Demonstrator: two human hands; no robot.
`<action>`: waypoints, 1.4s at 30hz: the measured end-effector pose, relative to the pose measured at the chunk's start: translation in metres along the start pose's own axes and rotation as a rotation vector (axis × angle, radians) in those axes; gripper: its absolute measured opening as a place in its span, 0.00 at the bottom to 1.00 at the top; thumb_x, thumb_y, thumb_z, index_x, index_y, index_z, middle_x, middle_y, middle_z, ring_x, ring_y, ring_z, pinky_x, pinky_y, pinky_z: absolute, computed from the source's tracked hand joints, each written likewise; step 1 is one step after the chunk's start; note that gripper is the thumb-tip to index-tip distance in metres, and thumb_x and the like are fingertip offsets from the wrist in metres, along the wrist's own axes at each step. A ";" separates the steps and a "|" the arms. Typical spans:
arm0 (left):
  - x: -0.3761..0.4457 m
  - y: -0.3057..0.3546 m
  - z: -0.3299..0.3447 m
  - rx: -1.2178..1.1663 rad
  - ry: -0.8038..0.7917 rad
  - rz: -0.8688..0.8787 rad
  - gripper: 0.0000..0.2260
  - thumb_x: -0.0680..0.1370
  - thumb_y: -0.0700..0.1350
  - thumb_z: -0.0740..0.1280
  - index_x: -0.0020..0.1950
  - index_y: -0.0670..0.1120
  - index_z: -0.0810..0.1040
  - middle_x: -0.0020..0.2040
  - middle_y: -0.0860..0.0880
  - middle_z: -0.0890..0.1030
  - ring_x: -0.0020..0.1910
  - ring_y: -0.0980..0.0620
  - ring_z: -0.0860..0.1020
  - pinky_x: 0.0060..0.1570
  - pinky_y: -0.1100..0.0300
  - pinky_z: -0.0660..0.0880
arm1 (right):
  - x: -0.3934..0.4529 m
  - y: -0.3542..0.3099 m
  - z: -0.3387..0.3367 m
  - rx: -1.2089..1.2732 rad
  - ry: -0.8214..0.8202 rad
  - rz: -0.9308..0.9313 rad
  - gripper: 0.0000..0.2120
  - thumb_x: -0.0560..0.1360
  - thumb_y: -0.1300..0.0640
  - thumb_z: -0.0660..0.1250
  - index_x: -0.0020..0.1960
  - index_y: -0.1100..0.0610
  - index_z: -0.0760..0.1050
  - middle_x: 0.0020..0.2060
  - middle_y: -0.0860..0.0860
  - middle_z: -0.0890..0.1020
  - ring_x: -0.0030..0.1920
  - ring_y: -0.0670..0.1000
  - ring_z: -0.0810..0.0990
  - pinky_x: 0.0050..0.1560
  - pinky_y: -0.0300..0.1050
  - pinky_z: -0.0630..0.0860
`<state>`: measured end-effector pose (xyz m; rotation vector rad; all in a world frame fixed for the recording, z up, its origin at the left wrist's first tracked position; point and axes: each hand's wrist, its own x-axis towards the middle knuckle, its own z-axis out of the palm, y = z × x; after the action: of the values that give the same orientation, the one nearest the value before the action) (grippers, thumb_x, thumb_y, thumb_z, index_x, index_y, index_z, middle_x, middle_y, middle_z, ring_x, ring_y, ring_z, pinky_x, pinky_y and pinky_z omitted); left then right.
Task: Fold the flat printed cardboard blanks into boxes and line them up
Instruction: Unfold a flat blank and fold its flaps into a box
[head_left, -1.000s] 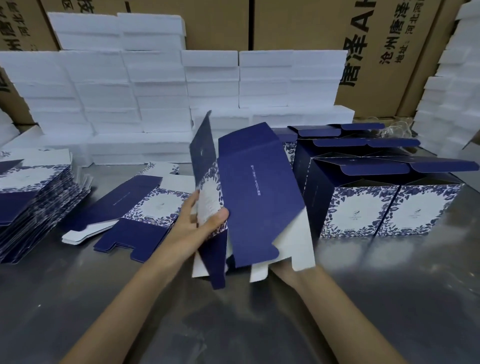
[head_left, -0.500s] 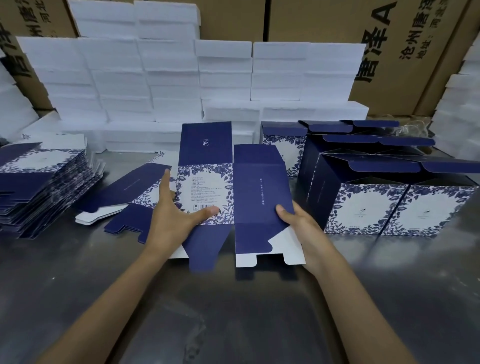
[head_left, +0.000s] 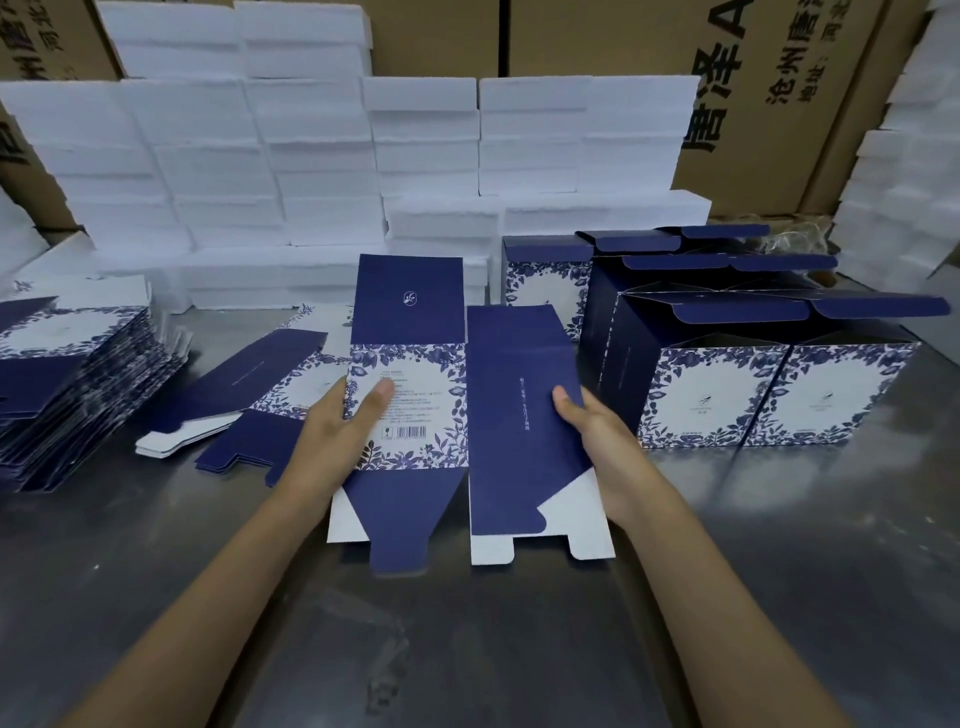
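Grey metal worktop (head_left: 493, 639), backed by stacked white foam slabs (head_left: 322, 156) and brown printed corrugated cartons (head_left: 769, 93). Held between both hands above the worktop: a flat navy-and-white floral printed cardboard blank (head_left: 457, 410), still unfolded, its barcode panel to the left and plain navy panel to the right. Left hand (head_left: 337, 431) gripped the blank's left edge, thumb pressed across the white floral panel, fingers hidden behind the card. Right hand (head_left: 597, 436) gripped the right edge, thumb laid on the navy panel, fingers tucked underneath. Just left of the left hand, lying flat on the worktop: a second loose blue floral blank (head_left: 249, 395). Further left of that hand: a tall stack of flat blue-and-white blanks (head_left: 67, 384). Right of the right hand, touching one another in rows: assembled navy floral cardboard boxes (head_left: 727, 384), top flaps standing open. Behind the held blank, beyond both hands: one more assembled floral box (head_left: 545, 286) near the foam.
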<state>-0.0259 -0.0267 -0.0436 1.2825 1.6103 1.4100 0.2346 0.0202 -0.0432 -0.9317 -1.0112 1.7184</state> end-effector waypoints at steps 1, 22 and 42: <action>0.000 0.000 0.000 -0.017 0.005 -0.022 0.12 0.77 0.63 0.67 0.55 0.59 0.80 0.49 0.60 0.85 0.46 0.60 0.84 0.43 0.61 0.77 | 0.000 0.000 -0.001 -0.019 0.009 -0.006 0.10 0.84 0.52 0.62 0.61 0.45 0.80 0.56 0.51 0.86 0.55 0.54 0.86 0.52 0.55 0.84; 0.006 0.002 0.001 0.054 0.201 -0.058 0.20 0.81 0.64 0.57 0.47 0.50 0.78 0.39 0.58 0.82 0.39 0.58 0.79 0.38 0.63 0.69 | -0.002 -0.004 0.003 -0.187 0.031 0.077 0.17 0.81 0.41 0.65 0.58 0.53 0.83 0.52 0.52 0.88 0.52 0.54 0.87 0.56 0.52 0.82; -0.028 0.033 0.018 -0.034 -0.346 0.248 0.30 0.68 0.56 0.74 0.69 0.71 0.70 0.77 0.69 0.57 0.72 0.76 0.56 0.64 0.69 0.68 | -0.007 -0.010 0.006 -0.197 -0.307 -0.168 0.29 0.70 0.61 0.65 0.71 0.47 0.74 0.58 0.48 0.83 0.53 0.49 0.82 0.54 0.48 0.77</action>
<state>0.0083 -0.0483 -0.0195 1.6469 1.2249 1.2630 0.2350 0.0152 -0.0306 -0.6915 -1.4397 1.6717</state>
